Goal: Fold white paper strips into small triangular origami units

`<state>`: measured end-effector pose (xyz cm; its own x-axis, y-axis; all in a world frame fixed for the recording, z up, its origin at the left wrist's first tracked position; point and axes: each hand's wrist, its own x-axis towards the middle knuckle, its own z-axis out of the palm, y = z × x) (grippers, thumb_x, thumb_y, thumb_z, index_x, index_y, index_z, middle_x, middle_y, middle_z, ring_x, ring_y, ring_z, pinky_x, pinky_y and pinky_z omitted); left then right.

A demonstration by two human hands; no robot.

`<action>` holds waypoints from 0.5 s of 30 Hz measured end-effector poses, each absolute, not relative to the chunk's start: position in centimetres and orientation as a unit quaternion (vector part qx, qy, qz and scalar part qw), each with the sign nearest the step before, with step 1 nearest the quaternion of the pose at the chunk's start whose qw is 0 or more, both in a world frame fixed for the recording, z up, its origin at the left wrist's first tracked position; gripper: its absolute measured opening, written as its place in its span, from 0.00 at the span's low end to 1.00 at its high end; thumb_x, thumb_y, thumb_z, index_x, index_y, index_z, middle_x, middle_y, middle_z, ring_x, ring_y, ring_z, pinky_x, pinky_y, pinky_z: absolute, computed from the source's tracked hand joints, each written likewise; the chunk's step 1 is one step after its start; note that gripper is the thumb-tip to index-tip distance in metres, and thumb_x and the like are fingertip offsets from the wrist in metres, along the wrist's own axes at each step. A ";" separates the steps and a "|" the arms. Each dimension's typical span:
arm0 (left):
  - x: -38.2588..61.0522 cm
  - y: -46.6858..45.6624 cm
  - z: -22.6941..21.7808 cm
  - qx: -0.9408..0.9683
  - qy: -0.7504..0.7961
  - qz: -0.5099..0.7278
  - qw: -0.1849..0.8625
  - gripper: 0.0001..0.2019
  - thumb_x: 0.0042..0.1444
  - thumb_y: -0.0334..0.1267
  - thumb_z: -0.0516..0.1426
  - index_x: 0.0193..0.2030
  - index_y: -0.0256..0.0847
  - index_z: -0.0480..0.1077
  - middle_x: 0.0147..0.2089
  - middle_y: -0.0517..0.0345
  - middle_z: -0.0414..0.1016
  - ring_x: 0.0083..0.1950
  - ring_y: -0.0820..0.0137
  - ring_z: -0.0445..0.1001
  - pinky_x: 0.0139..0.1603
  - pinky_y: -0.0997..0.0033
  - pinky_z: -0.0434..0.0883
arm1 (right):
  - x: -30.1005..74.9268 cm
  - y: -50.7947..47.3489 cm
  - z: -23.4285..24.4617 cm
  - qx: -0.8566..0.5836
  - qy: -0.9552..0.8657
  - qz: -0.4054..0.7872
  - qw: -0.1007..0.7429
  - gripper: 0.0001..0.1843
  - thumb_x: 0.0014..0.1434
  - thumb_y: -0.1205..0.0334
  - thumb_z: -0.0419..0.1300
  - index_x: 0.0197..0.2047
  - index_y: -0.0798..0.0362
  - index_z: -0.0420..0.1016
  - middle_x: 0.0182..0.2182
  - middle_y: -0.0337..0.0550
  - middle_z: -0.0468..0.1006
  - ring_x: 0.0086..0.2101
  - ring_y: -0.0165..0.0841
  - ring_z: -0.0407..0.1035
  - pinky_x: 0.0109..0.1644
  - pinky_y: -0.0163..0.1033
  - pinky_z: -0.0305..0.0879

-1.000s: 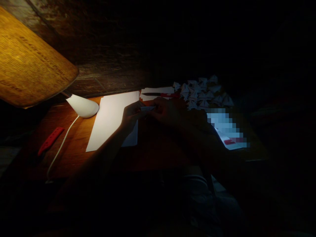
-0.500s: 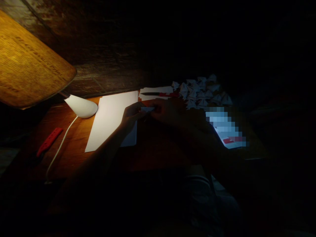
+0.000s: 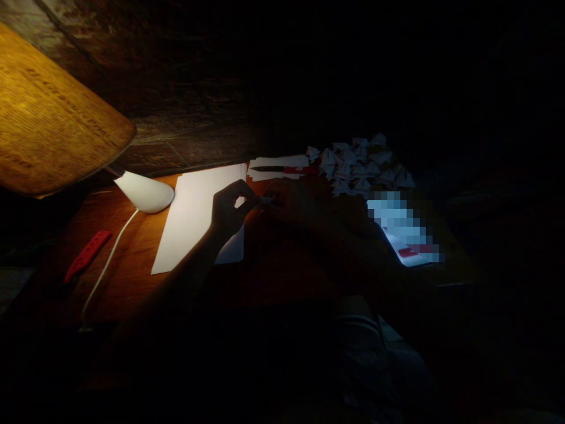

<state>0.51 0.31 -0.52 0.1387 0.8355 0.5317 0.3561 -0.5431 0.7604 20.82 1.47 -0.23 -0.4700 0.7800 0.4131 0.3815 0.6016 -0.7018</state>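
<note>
Small paper piece (image 3: 266, 201): it sits between the fingertips of the two hands, just above the tabletop (image 3: 128, 253). The left hand (image 3: 222, 209) has thumb and forefinger bent into a ring, their tips meeting at the piece's left end; the right hand (image 3: 291, 201) lies in shadow, its fingers seemingly pinched on the other end, though how the rest of them curl I cannot tell. Half a second ago the left fingers lay flatter and a longer pale strip showed between the hands; now the left fingers arch and only a small bit of paper peeks out, which suggests it is being pressed or turned rather than simply held. Its creases are too dark to read. Left of the fingers, under the left hand, lie white sheets (image 3: 194, 218); just beyond the fingers, a red-handled knife (image 3: 285, 169) rests on paper slips (image 3: 278, 161); beyond and right, folded paper pieces (image 3: 353, 168) cluster.
</note>
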 end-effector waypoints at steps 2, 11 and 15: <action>0.6 0.3 -0.6 0.715 0.408 0.511 0.247 0.11 0.56 0.43 0.71 0.28 0.43 0.77 0.29 0.58 0.76 0.32 0.70 0.74 0.37 0.65 0.71 | 20.8 1.6 -0.4 -0.356 -0.814 0.261 0.379 0.21 0.66 0.41 0.67 0.34 0.51 0.79 0.37 0.43 0.80 0.38 0.36 0.69 0.41 0.41 0.58; 0.6 -0.2 0.2 0.725 0.396 0.503 0.256 0.12 0.52 0.43 0.74 0.30 0.44 0.78 0.33 0.57 0.79 0.35 0.68 0.75 0.42 0.62 0.74 | 21.1 1.7 -0.4 -0.350 -0.822 0.222 0.390 0.14 0.68 0.53 0.66 0.32 0.50 0.78 0.35 0.43 0.79 0.38 0.38 0.68 0.44 0.44 0.60; 0.3 -0.1 0.5 0.724 0.388 0.496 0.283 0.13 0.49 0.42 0.75 0.28 0.43 0.77 0.31 0.57 0.78 0.34 0.68 0.75 0.41 0.62 0.74 | 21.0 1.5 -0.3 -0.337 -0.835 0.206 0.384 0.06 0.65 0.64 0.66 0.33 0.50 0.79 0.35 0.42 0.79 0.39 0.38 0.68 0.49 0.46 0.61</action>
